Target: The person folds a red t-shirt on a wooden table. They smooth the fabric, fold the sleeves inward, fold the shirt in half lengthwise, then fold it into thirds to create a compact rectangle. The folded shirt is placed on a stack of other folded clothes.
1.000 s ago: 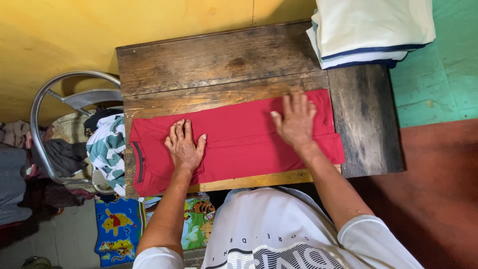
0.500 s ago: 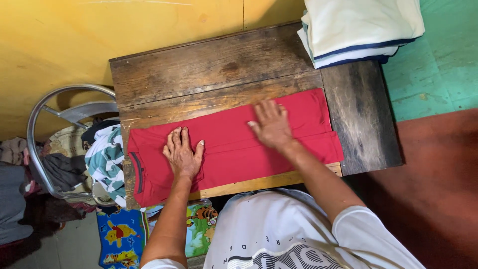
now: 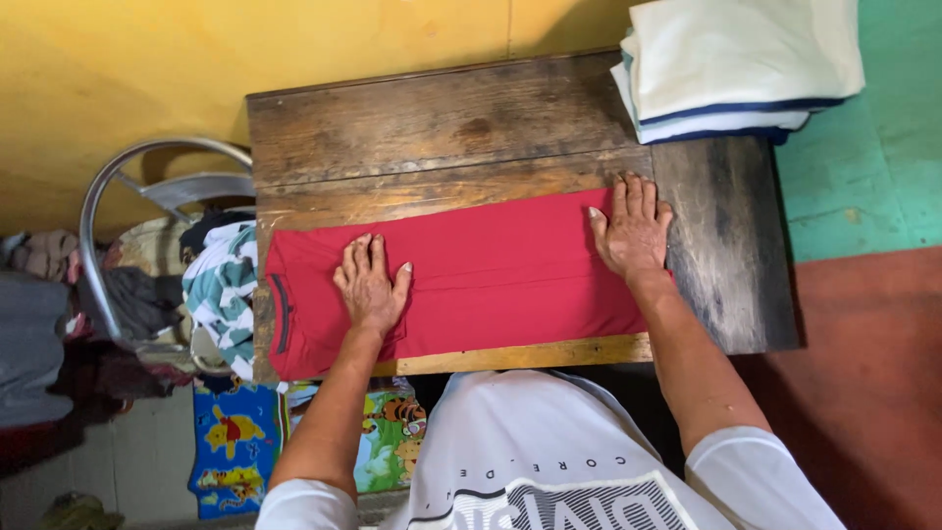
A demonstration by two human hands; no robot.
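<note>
A red shirt (image 3: 491, 280), folded into a long strip, lies across the near half of a dark wooden table (image 3: 432, 128), its collar at the left end. My left hand (image 3: 371, 287) rests flat on the shirt near the collar end, fingers apart. At the shirt's right end my right hand (image 3: 633, 228) presses flat, fingers spread, partly over the bare table. Neither hand holds anything.
A stack of folded white garments with dark blue trim (image 3: 736, 64) sits on the table's far right corner. To the left stands a metal chair (image 3: 147, 196) heaped with clothes, including a green and white one (image 3: 221, 290). A colourful cartoon cloth (image 3: 235, 447) lies below.
My right hand slid left along the shirt, then back to its right end, smoothing it. The sleeve part that stuck out at the lower right no longer shows. My left hand stayed put.
</note>
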